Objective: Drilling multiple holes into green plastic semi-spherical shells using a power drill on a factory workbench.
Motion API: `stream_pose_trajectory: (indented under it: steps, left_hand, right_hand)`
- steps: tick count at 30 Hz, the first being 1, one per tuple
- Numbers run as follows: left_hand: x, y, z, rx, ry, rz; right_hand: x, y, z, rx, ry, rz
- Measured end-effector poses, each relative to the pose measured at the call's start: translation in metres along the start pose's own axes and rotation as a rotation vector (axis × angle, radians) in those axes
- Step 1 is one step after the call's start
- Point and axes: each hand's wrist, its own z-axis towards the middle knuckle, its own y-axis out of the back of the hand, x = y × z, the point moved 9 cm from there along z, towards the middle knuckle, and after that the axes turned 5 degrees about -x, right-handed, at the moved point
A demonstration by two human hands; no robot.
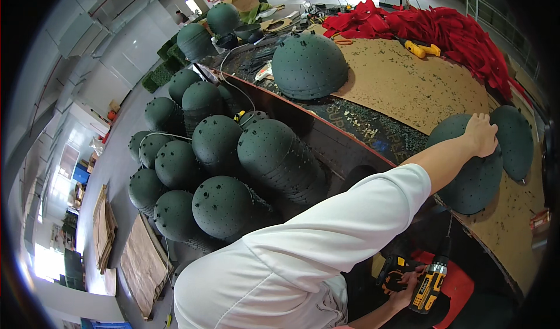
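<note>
My left arm, in a white sleeve, stretches across to the right. Its hand [482, 135] is closed over the edge of a dark green dome [471, 180] dotted with small holes. A second green dome [514, 145] stands beside it, close to my fingers. Lower down, my right hand [403, 291] is wrapped round the handle of a yellow and black cordless drill [429, 287]. The drill's long thin bit points up toward the held dome, apart from it. Part of the right hand's grip is hidden behind the drill.
Nested stacks of green domes [221, 206] fill the left side. On the table, another dome [309, 66] sits near a brown board [402, 75] strewn with green bits. Red cloth [431, 28] and a yellow tool [421, 49] lie behind. Flat cardboard [143, 265] rests on the floor.
</note>
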Motion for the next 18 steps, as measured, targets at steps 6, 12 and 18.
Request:
stream_pose_trajectory:
  steps: [6,12,18]
  left_hand:
    - [0.002,-0.001,-0.002,0.048,0.027,-0.005]
    - [0.002,-0.003,-0.002,0.091,0.033,0.016]
    - [0.002,-0.004,-0.001,0.114,0.049,0.027]
  right_hand:
    - [-0.004,0.004,-0.007,-0.058,-0.035,0.011]
    - [0.000,-0.005,-0.008,-0.053,-0.065,0.043]
    - [0.015,-0.030,-0.005,-0.016,-0.050,0.006]
